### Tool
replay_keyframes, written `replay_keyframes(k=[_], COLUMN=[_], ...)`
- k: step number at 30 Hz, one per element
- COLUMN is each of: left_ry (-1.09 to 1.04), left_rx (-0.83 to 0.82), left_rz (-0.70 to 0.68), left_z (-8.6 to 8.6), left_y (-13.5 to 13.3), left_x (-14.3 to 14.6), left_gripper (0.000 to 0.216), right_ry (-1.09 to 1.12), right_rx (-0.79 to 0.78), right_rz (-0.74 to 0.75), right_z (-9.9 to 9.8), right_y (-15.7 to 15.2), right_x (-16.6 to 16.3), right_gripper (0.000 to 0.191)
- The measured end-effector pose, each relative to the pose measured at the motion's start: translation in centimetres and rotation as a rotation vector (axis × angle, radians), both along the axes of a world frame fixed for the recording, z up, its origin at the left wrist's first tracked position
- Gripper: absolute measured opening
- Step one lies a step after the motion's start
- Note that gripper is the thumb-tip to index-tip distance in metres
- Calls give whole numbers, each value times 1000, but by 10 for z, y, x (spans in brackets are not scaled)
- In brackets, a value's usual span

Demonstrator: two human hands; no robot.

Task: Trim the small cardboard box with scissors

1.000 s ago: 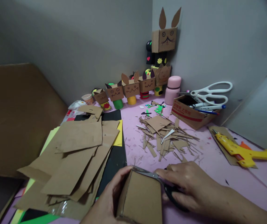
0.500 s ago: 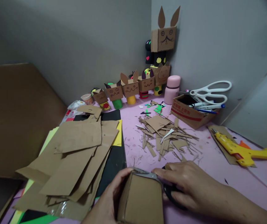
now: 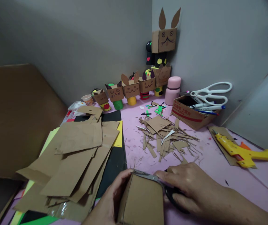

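At the bottom centre my left hand [image 3: 108,203] grips a folded brown cardboard piece [image 3: 142,201] by its left side, holding it up off the pink table [image 3: 209,162]. My right hand [image 3: 192,187] is closed on black-handled scissors [image 3: 169,189]. The metal blades lie along the top edge of the cardboard piece. Both hands are close together at the near edge.
A stack of cut cardboard sheets [image 3: 75,156] lies left on coloured paper. Cardboard scraps [image 3: 166,137] litter the middle. A yellow glue gun [image 3: 244,151] rests at right, beside a small box [image 3: 190,114] with white scissors and pens. Cardboard animal figures [image 3: 131,87] and a pink flask [image 3: 172,90] line the far wall.
The hands and cardboard piece have barely shifted; the scissor blades stay along the top edge of the piece. The view dipped slightly and came back.
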State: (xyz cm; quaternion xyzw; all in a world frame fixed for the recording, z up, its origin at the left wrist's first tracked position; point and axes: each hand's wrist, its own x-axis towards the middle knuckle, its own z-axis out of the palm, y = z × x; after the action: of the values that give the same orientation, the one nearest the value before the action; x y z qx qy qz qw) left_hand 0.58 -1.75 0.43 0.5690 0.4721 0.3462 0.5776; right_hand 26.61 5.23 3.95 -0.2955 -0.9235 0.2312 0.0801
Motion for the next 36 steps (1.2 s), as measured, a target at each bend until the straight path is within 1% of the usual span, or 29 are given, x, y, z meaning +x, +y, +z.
replay_keyframes(k=[4, 10, 14, 16, 19, 24, 27, 29, 32, 34, 36], left_ry=[15, 51, 12, -6, -16, -48, -22, -12, -33, -55, -72], left_rx=[-1, -5, -17, -11, -21, -17, -42, -55, -66, -69, -53], left_rz=[-8, -15, -15, 7, 4, -6, -16, -12, -6, -8, 8], left_z=[2, 5, 4, 3, 1, -3, -1, 4, 11, 14, 14], left_y=[-1, -1, 2, 2, -1, -2, -2, -1, 1, 2, 3], left_x=[1, 3, 4, 5, 4, 1, 0, 1, 4, 6, 7], left_gripper=[97, 94, 96, 98, 99, 99, 98, 98, 96, 96, 99], right_ry=[-5, -37, -42, -44, -47, -15, -7, 10, 113, 177, 187], right_rx=[-30, 19, 60, 66, 76, 43, 14, -13, -59, -78, -75], right_rz=[-2, 21, 44, 51, 55, 59, 52, 34, -31, -106, -155], right_z=[1, -2, -6, -6, -6, -5, -5, -5, -5, -4, -1], right_y=[0, 3, 4, 4, 4, 4, 4, 4, 6, 7, 8], right_x=[-1, -1, 0, 1, 1, 1, 1, 0, 0, 0, 1], right_gripper=[38, 47, 45, 44, 42, 36, 34, 37, 46, 46, 42])
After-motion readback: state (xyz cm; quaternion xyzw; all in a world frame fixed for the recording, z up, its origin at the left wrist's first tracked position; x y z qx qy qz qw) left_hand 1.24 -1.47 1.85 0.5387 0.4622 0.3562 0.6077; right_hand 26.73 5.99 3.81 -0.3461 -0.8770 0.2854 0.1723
